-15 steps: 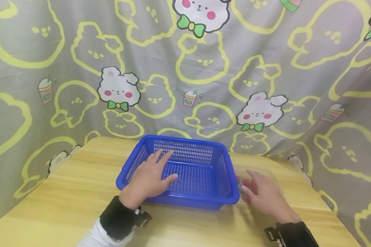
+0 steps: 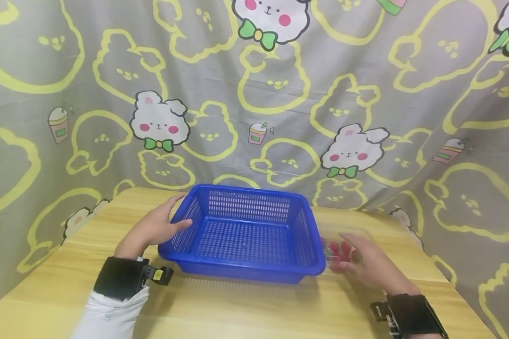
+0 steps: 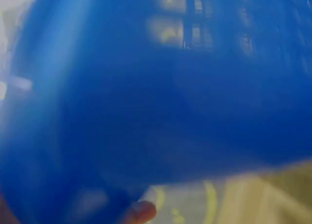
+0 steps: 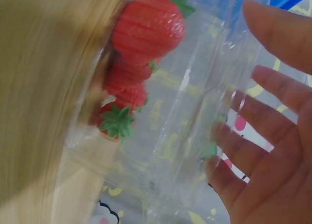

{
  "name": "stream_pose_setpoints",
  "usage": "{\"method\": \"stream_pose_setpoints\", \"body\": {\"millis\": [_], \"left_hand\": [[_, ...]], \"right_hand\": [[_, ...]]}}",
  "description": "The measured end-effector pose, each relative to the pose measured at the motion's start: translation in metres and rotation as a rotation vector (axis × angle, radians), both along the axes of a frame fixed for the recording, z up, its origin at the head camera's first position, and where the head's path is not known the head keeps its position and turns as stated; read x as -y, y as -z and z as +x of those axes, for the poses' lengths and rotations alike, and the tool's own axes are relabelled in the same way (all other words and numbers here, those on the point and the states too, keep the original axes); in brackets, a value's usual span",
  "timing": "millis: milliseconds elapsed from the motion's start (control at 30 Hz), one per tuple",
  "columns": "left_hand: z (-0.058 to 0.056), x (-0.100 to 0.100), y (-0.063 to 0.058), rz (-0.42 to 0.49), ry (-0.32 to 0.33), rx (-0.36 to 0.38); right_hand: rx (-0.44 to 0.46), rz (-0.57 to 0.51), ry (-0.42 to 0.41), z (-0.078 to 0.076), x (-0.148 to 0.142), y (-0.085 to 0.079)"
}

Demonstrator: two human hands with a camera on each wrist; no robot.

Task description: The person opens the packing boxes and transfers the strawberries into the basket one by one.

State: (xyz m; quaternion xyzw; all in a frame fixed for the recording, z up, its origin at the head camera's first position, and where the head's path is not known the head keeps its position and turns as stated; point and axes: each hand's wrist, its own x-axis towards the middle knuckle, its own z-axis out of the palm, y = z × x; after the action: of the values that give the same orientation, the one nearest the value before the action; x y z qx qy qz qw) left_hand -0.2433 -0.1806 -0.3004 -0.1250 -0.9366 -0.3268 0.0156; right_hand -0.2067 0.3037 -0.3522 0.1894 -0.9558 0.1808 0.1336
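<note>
A blue plastic basket with slotted walls sits upright on the table. My left hand is at its left rim, fingers extended along the outside and thumb spread over the edge. Blue basket wall fills most of the left wrist view, with one fingertip below it. Right of the basket is a clear plastic box holding several red strawberries with green leaves. My right hand is beside the box, its fingers extended at the clear wall and thumb apart.
The wooden table reaches back to a grey curtain printed with yellow outlines and white bunnies. The plastic box stands close against the basket's right side. A black strap with a camera is on my left wrist.
My left hand has moved left from above the basket to its left rim. My right hand has shifted slightly, and more of the strawberries now show beside it.
</note>
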Motion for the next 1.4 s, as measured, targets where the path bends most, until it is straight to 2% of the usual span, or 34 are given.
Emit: {"method": "stream_pose_setpoints", "body": {"millis": [167, 267, 400, 567, 733, 1133, 1333, 1400], "left_hand": [[-0.010, 0.012, 0.016, 0.035, 0.043, 0.083], [-0.015, 0.013, 0.025, 0.032, 0.067, 0.114], [-0.017, 0.014, 0.032, 0.026, 0.062, 0.154], [-0.019, 0.016, 0.033, 0.031, 0.073, 0.147], [-0.021, 0.017, 0.031, 0.020, 0.083, 0.130], [-0.020, 0.013, 0.031, -0.004, 0.075, 0.141], [-0.022, 0.011, 0.033, -0.011, 0.079, 0.141], [-0.022, 0.011, 0.033, -0.010, 0.081, 0.139]], "right_hand": [[0.046, -0.018, 0.005, -0.002, -0.001, 0.002], [0.049, -0.017, -0.020, -0.004, 0.001, 0.003], [0.022, 0.002, -0.033, -0.007, 0.004, 0.004], [-0.064, 0.055, 0.034, -0.011, 0.008, 0.003], [-0.131, 0.053, 0.079, -0.015, 0.012, 0.006], [-0.357, 0.116, 0.052, -0.019, 0.016, 0.026], [-0.379, 0.131, 0.062, -0.018, 0.017, 0.029], [-0.396, 0.128, 0.088, -0.018, 0.018, 0.028]]}}
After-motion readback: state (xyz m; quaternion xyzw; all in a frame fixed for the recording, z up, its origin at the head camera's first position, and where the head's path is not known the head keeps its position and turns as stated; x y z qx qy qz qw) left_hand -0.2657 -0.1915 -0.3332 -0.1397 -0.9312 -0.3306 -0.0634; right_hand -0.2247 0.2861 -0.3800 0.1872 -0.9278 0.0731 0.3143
